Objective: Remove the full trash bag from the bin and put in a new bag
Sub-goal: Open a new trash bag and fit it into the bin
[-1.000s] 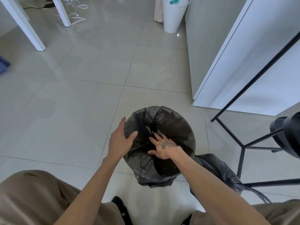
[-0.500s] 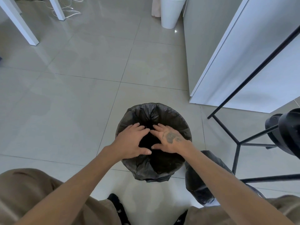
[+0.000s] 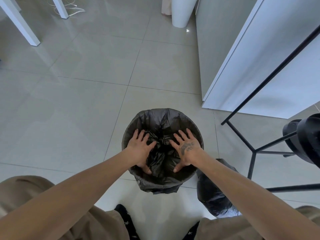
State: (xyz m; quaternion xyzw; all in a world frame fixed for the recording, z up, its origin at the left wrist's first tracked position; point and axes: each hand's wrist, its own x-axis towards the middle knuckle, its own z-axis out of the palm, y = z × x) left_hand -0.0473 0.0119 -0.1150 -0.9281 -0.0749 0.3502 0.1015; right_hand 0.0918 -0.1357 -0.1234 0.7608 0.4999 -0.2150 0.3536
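A round bin (image 3: 128, 135) stands on the tiled floor in front of me, lined with a new black bag (image 3: 162, 122) whose edge is folded over the rim. My left hand (image 3: 141, 149) lies flat inside the bin on the left, fingers spread against the bag. My right hand (image 3: 186, 149), with a dark mark on its back, presses flat on the right side, fingers apart. Neither hand grips anything. The full black trash bag (image 3: 213, 194) sits on the floor just right of the bin, partly hidden by my right forearm.
A black metal frame (image 3: 252, 153) with a dark object on it stands at the right. A white cabinet (image 3: 242, 66) is behind it. A white bin (image 3: 181, 13) and white table legs (image 3: 22, 26) with cables stand at the far side. My knees fill the bottom.
Both hands have moved apart from the bin's centre and now lie spread flat against the bag's sides, lower in the bin. The bag's lining looks pushed outward.
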